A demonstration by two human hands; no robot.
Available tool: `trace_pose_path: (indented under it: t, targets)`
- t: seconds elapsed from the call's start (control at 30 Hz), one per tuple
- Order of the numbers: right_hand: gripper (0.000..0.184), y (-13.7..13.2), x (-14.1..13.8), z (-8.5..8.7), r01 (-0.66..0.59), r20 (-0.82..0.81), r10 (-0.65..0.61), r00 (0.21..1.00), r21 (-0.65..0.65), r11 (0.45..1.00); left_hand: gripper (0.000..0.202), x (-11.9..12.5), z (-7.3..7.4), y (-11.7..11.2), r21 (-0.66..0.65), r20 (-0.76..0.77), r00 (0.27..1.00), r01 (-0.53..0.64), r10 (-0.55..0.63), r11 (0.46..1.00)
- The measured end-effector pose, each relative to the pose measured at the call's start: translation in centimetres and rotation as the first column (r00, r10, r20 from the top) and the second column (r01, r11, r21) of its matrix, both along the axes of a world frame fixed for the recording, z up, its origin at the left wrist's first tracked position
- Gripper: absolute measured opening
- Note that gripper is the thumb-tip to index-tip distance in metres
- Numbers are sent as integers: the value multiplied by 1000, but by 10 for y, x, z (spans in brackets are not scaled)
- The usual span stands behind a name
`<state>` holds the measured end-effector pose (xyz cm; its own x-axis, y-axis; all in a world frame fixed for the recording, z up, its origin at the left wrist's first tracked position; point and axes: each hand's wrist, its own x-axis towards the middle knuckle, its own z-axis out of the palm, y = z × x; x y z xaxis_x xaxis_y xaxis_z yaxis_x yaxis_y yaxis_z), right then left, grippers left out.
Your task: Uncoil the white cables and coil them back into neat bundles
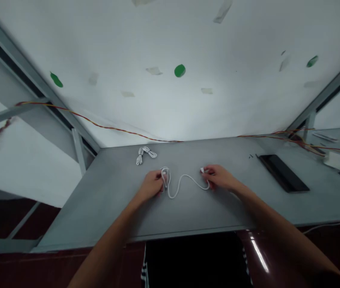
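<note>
Left hand (151, 186): grip clamped on the looped white cable (182, 180). Right hand (219, 177): grip clamped on its plug end (202, 170). A bundled second cable (145, 155) lies beyond the grips on the table (121, 212).

Lighting: bright and even, with a pale hot patch on the white wall panel (170, 108) and a sharp glare streak on the glossy maroon surface (258, 256). Faint soft shadows under the left hand (151, 186) and right hand (220, 177). Wide-angle distortion bows the edges; slight overall softness.
</note>
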<state>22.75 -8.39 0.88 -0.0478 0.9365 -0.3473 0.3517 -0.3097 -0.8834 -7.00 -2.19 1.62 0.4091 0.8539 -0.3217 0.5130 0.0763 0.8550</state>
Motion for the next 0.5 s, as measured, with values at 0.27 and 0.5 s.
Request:
trace_pose_path:
  t: [0.27, 0.5]
  targets:
    - [11, 47, -38, -12, -44, -33, 46, 998, 53, 998, 47, 105, -17, 23, 351, -1, 1000, 30, -31, 936]
    - [20, 40, -34, -15, 46, -115, -29, 993, 147, 988, 56, 96, -22, 14, 501, -25, 995, 100, -101, 859]
